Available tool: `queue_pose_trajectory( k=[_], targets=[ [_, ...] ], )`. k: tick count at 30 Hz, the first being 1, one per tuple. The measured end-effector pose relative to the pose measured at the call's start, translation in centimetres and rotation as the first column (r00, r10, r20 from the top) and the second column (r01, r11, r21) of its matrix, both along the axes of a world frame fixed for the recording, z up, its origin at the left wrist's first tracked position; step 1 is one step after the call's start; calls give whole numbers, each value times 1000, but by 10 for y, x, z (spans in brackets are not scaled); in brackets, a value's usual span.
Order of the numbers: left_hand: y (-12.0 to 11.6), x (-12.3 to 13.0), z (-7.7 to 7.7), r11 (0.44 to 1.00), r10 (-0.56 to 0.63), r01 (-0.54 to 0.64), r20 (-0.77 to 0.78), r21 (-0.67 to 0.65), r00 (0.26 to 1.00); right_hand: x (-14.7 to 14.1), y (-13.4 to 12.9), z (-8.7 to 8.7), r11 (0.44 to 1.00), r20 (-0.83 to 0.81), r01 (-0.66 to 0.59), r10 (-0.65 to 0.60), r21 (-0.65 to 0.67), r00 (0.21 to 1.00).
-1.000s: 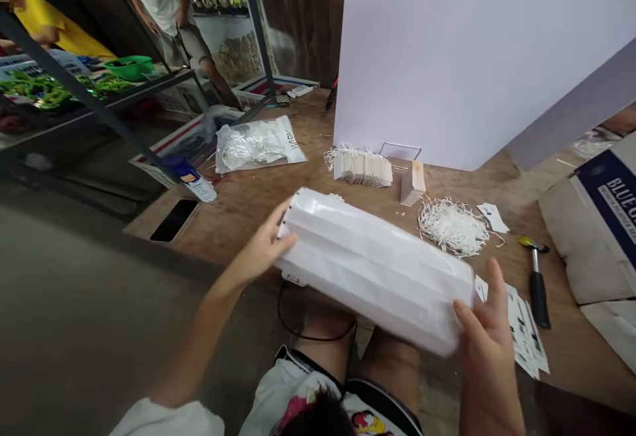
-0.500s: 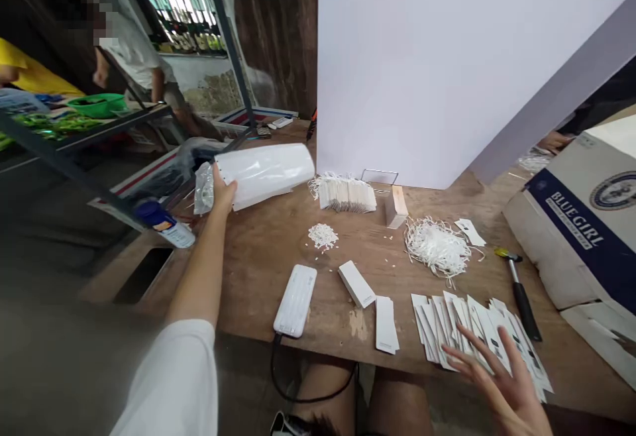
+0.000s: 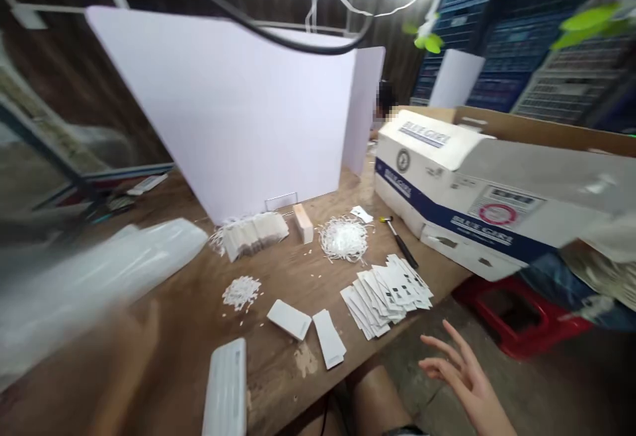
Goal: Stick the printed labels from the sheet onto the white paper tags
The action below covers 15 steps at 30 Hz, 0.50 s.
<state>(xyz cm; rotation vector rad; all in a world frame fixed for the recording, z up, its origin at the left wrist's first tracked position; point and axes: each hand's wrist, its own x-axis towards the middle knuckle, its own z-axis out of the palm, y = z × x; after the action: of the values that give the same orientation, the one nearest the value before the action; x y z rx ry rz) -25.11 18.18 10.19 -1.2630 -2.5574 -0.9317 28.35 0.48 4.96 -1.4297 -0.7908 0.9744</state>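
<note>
My left hand (image 3: pixel 132 336) is smeared by motion, close to the lower edge of a translucent plastic sleeve (image 3: pixel 149 250) at the left; whether it grips the sleeve cannot be told. Off the table's front edge hovers my right hand (image 3: pixel 457 370), fingers spread and holding nothing. Just beyond it lies a fanned spread of white cards (image 3: pixel 387 293). Two small stacks of white cards (image 3: pixel 289 320) rest nearer the middle, with a white power bank (image 3: pixel 226 386) to their left. A pile of small white pieces (image 3: pixel 242 292) lies behind them.
A bundle of strung tags (image 3: pixel 253 234), a wooden block (image 3: pixel 303 222) and a heap of white strings (image 3: pixel 344 238) stand before a white partition (image 3: pixel 238 111). A hammer (image 3: pixel 401 244) lies beside a large Blue Girl carton (image 3: pixel 447 191). A red stool (image 3: pixel 521 317) is below right.
The view has swung to the right, showing more of the carton and the red stool. My left hand has moved nearer me, below the sleeve. My right hand stays open, now off the table edge.
</note>
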Motion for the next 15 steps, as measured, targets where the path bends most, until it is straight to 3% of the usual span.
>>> queue_pose_trajectory(
  k=[1, 3, 5, 7, 11, 15],
  targets=[
    [-16, 16, -15, 994, -89, 90, 26, -66, 996, 0, -6, 0, 999, -6, 46, -46, 17, 999],
    [-46, 45, -47, 928, -256, 270, 89, -256, 963, 4, -21, 1, 994, -10, 105, -105, 24, 994],
    [-70, 68, -72, 864, -304, 313, 86, -395, 949, 12, -40, 3, 992, -2, 127, -127, 21, 992],
    [-82, 86, -85, 832, -315, 306, 61, -463, 947, 23, -62, 4, 989, 3, 145, -145, 23, 989],
    [-83, 108, -81, 847, -300, 254, -24, -468, 954, 46, -95, 3, 975, -23, 217, -217, 35, 976],
    [-81, 126, -64, 868, -265, 191, -101, -459, 959, 53, -90, 4, 967, -74, 242, -237, 79, 969]
  ],
)
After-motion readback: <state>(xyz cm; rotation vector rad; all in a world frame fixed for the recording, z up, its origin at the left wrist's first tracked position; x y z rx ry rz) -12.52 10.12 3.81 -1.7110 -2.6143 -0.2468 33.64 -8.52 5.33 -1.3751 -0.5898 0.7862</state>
